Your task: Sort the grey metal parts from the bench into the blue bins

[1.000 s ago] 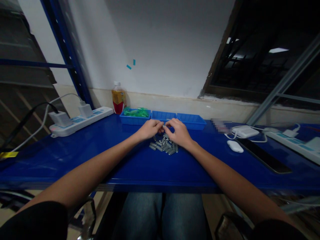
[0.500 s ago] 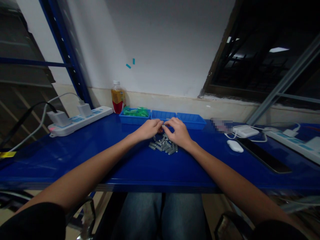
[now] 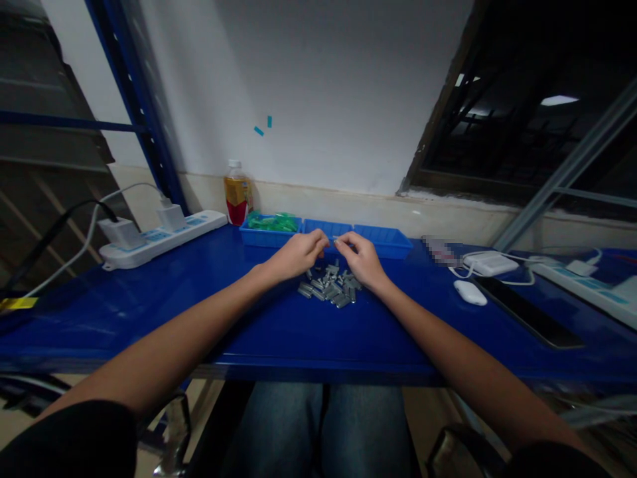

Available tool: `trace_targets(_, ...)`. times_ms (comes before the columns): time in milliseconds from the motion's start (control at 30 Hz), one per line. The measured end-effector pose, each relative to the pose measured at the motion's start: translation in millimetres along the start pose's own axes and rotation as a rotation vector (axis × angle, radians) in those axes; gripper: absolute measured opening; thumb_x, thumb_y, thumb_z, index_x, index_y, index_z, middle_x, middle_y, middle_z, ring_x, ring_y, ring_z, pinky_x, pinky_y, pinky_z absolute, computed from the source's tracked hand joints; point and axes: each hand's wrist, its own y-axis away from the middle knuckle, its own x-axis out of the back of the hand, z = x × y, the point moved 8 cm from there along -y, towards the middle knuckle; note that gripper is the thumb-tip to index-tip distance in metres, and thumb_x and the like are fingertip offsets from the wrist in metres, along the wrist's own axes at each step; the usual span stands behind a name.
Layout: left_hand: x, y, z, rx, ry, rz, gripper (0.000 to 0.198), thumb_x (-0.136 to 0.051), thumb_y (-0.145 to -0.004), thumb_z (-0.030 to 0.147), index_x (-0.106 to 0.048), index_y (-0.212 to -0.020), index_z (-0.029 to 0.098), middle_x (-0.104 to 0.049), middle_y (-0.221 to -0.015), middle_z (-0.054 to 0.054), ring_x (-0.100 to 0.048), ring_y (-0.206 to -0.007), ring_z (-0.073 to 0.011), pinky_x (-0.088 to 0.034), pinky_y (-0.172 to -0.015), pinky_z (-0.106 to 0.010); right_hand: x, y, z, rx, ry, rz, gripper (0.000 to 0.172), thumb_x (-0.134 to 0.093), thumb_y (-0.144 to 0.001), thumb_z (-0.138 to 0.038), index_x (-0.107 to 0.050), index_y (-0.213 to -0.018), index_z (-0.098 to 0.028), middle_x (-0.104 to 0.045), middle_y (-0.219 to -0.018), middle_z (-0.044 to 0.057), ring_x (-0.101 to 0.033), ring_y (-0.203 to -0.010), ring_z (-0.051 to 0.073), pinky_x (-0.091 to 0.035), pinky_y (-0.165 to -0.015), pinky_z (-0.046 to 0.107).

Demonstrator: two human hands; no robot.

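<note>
A pile of small silvery metal cylinders (image 3: 328,287) lies on the blue table in front of me. Just above it, to the left, my left hand (image 3: 304,253) has its fingers curled together; what they hold, if anything, is hidden. My right hand (image 3: 362,257) is on the other side, thumb and forefinger pinching a small silvery metal piece (image 3: 336,239). A narrow gap separates the two hands. Behind them stand a blue bin with green plastic pieces (image 3: 273,223), a middle blue bin (image 3: 315,228) and a right blue bin (image 3: 385,240).
A drink bottle (image 3: 237,194) stands by the wall. At the left is a power strip (image 3: 154,239) with plugs and cables. On the right lie a white earbud case (image 3: 470,293), a dark phone (image 3: 527,312), a white charger (image 3: 490,263) and another power strip (image 3: 587,285).
My hands were together at the fingertips and have come apart. The right hand has shifted a little to the right with a metal piece in its pinch. The view has moved slightly.
</note>
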Motion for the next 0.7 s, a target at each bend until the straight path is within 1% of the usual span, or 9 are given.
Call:
trace_targets(100, 5.7, 1.8, 11.1, -0.083, -0.017, 0.042, 0.029, -0.047, -0.088, 0.032, -0.050, -0.111, 0.014, -0.064, -0.083, -0.004, -0.059, -0.074, -0.0144, -0.043, -0.069, -0.026, -3.0, -0.4, 0.9, -0.002, 0.023, -0.034, 0.032, -0.042, -0.088, -0.033, -0.053, -0.063, -0.018, -0.053, -0.066, 0.001, -0.051, -0.070, 0.014, -0.038, -0.067, 0.027)
trace_targets(133, 5.7, 2.3, 14.2, -0.110, -0.024, 0.041, 0.030, -0.048, -0.087, 0.032, -0.051, -0.111, 0.015, -0.064, -0.085, -0.005, -0.059, -0.076, -0.0147, -0.043, -0.070, -0.026, -4.7, -0.2, 0.3, 0.004, 0.036, -0.048, 0.033, -0.041, -0.089, -0.034, -0.051, -0.061, -0.018, -0.052, -0.065, 0.000, -0.051, -0.069, 0.014, -0.038, -0.066, 0.027)
trace_targets(233, 5.3, 3.0, 18.2, -0.148, -0.058, 0.045, 0.024, -0.046, -0.088, 0.030, -0.056, -0.103, 0.015, -0.065, -0.088, -0.006, -0.059, -0.079, -0.0151, -0.043, -0.072, -0.027, -9.0, 1.0, -1.2, 0.011, 0.056, -0.074, 0.036, -0.038, -0.090, -0.035, -0.050, -0.061, -0.018, -0.052, -0.063, 0.000, -0.052, -0.066, 0.015, -0.038, -0.065, 0.027)
trace_targets(300, 6.6, 2.9, 16.5, -0.131, -0.083, 0.065, 0.024, -0.044, -0.089, 0.030, -0.058, -0.100, 0.014, -0.065, -0.087, -0.006, -0.058, -0.077, -0.0148, -0.042, -0.071, -0.027, -9.1, 1.9, -3.1, 0.023, 0.094, -0.070, 0.036, -0.037, -0.091, -0.036, -0.051, -0.062, -0.019, -0.054, -0.064, 0.001, -0.052, -0.067, 0.015, -0.038, -0.066, 0.028)
trace_targets(367, 7.9, 2.4, 12.6, -0.092, -0.113, 0.084, 0.026, -0.042, -0.090, 0.032, -0.059, -0.098, 0.013, -0.066, -0.086, -0.006, -0.058, -0.075, -0.0145, -0.041, -0.069, -0.027, -6.1, 2.7, -7.0, 0.057, 0.154, -0.042, 0.032, -0.038, -0.090, -0.035, -0.052, -0.066, -0.019, -0.056, -0.068, 0.002, -0.053, -0.069, 0.016, -0.039, -0.067, 0.028)
trace_targets(467, 9.0, 1.4, 6.4, -0.029, -0.128, 0.104, 0.030, -0.038, -0.091, 0.033, -0.061, -0.093, 0.013, -0.065, -0.082, -0.006, -0.056, -0.070, -0.0139, -0.040, -0.064, -0.026, -0.6, 4.4, -15.5, 0.137, 0.222, -0.002, 0.015, -0.046, -0.086, -0.031, -0.056, -0.084, -0.020, -0.059, -0.076, 0.003, -0.055, -0.075, 0.018, -0.042, -0.073, 0.029)
trace_targets(533, 8.2, 0.7, 4.0, -0.004, -0.111, 0.109, 0.032, -0.037, -0.092, 0.033, -0.061, -0.090, 0.013, -0.065, -0.079, -0.005, -0.055, -0.067, -0.0134, -0.038, -0.062, -0.025, 0.1, 5.8, -20.8, 0.188, 0.260, -0.005, 0.016, -0.050, -0.083, -0.028, -0.056, -0.095, -0.019, -0.058, -0.080, 0.004, -0.055, -0.079, 0.018, -0.042, -0.076, 0.030)
trace_targets(600, 6.3, -0.2, 2.4, 0.014, -0.085, 0.104, 0.033, -0.037, -0.092, 0.034, -0.061, -0.087, 0.013, -0.064, -0.075, -0.004, -0.055, -0.065, -0.0131, -0.037, -0.061, -0.024, -1.2, 7.0, -24.2, 0.220, 0.304, -0.019, 0.016, -0.050, -0.083, -0.026, -0.057, -0.096, -0.019, -0.058, -0.080, 0.005, -0.055, -0.080, 0.019, -0.043, -0.076, 0.031)
trace_targets(700, 1.4, -1.7, -2.4, 0.056, -0.029, 0.069, 0.038, -0.035, -0.092, 0.038, -0.062, -0.081, 0.013, -0.063, -0.071, -0.003, -0.055, -0.064, -0.0131, -0.038, -0.060, -0.024, -3.5, 7.3, -25.1, 0.236, 0.342, -0.043, 0.013, -0.048, -0.086, -0.025, -0.058, -0.091, -0.020, -0.058, -0.081, 0.005, -0.055, -0.081, 0.019, -0.042, -0.076, 0.031)
